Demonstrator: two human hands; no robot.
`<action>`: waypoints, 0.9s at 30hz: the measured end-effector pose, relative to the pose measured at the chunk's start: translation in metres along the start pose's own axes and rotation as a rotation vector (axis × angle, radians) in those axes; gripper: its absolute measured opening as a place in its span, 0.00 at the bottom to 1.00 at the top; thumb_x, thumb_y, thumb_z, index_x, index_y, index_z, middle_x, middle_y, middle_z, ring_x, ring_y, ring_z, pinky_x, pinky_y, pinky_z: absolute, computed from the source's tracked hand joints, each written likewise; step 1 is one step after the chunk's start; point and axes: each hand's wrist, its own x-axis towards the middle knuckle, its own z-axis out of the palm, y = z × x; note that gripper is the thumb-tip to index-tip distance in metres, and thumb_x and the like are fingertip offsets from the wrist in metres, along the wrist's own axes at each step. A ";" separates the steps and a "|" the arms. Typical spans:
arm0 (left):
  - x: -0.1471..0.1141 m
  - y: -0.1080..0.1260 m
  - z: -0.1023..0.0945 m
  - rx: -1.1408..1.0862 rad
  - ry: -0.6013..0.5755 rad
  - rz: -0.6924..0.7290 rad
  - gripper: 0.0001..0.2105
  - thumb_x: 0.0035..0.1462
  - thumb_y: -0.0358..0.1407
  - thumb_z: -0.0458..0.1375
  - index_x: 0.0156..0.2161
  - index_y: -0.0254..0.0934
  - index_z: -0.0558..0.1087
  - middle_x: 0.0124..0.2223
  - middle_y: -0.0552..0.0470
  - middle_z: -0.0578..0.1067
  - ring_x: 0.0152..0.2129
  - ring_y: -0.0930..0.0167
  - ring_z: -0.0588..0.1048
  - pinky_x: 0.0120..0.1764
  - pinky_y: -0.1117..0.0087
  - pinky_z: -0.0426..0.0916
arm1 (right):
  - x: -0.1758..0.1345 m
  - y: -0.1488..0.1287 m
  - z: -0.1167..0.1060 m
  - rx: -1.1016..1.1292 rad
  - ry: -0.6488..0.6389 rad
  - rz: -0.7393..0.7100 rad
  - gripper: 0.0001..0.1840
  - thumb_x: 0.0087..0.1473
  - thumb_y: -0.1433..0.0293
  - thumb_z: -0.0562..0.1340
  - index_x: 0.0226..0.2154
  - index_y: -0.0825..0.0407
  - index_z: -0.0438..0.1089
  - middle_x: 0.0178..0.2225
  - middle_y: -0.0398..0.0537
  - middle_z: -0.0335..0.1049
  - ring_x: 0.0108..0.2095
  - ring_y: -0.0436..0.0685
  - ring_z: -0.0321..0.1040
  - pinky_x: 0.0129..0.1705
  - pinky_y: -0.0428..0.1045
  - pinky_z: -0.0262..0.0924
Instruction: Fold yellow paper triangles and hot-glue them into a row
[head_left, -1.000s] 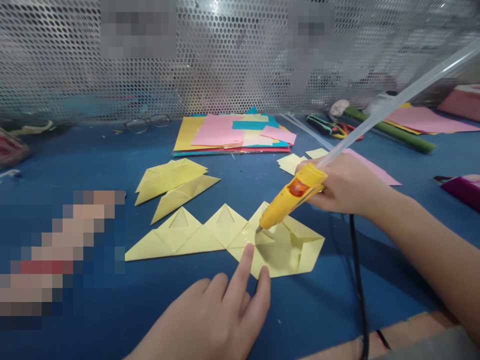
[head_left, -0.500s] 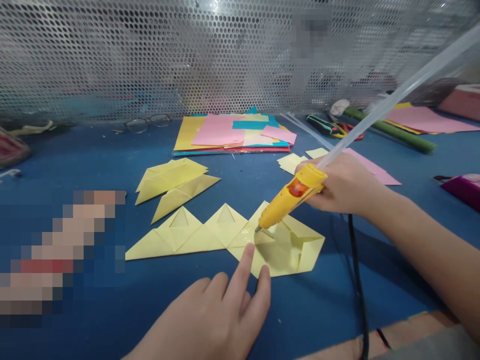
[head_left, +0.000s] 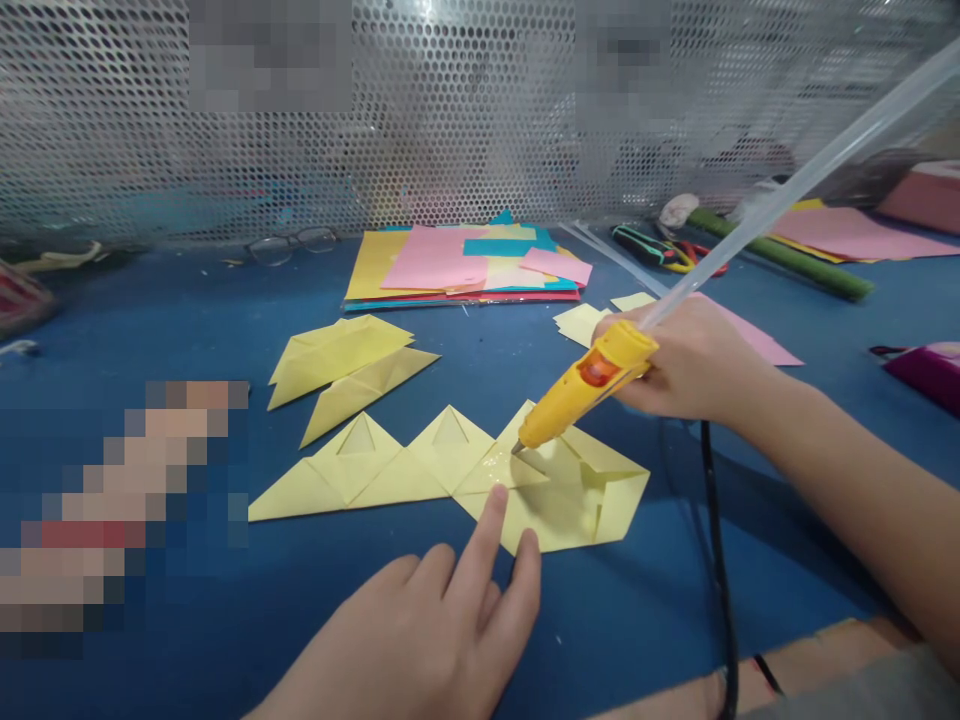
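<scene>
A yellow hot glue gun is gripped in my right hand, its nozzle pointing down and left. The tip is at a glossy patch of glue on a joined strip of folded yellow paper with triangular peaks. A long clear glue stick sticks out of the gun's back. My left hand lies at the strip's near edge, index finger and thumb stretched out and touching the paper; its other fingers are curled. Beyond the strip rest loose folded yellow pieces.
Coloured paper sheets are stacked at the back, before a perforated metal panel. Scissors and a green stem lie back right. The gun's black cord hangs over the near edge. A pixelated arm shows at left.
The glue gun's tip has shifted very slightly up and right over the glue patch. My left hand stays in the same place on the paper.
</scene>
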 end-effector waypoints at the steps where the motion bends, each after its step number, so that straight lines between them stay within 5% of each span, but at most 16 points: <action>1: 0.000 0.001 0.002 -0.004 0.018 -0.003 0.26 0.61 0.21 0.38 0.59 0.34 0.66 0.57 0.34 0.69 0.23 0.71 0.78 0.25 0.72 0.74 | 0.000 0.000 -0.001 0.002 0.005 0.000 0.08 0.52 0.69 0.54 0.24 0.51 0.64 0.20 0.44 0.67 0.19 0.53 0.61 0.25 0.48 0.49; 15: -0.001 0.004 0.011 -0.031 0.095 -0.011 0.24 0.61 0.22 0.40 0.59 0.32 0.65 0.57 0.33 0.69 0.21 0.70 0.77 0.21 0.72 0.72 | 0.002 -0.003 -0.003 0.054 0.040 -0.020 0.09 0.53 0.69 0.54 0.24 0.51 0.64 0.18 0.43 0.65 0.18 0.52 0.62 0.23 0.47 0.51; 27: -0.001 0.000 -0.002 -0.006 -0.022 0.001 0.26 0.60 0.21 0.38 0.60 0.34 0.64 0.58 0.34 0.66 0.24 0.72 0.78 0.26 0.73 0.74 | 0.002 -0.003 -0.005 0.055 0.004 -0.028 0.08 0.53 0.70 0.54 0.24 0.50 0.63 0.18 0.43 0.64 0.19 0.53 0.60 0.23 0.48 0.49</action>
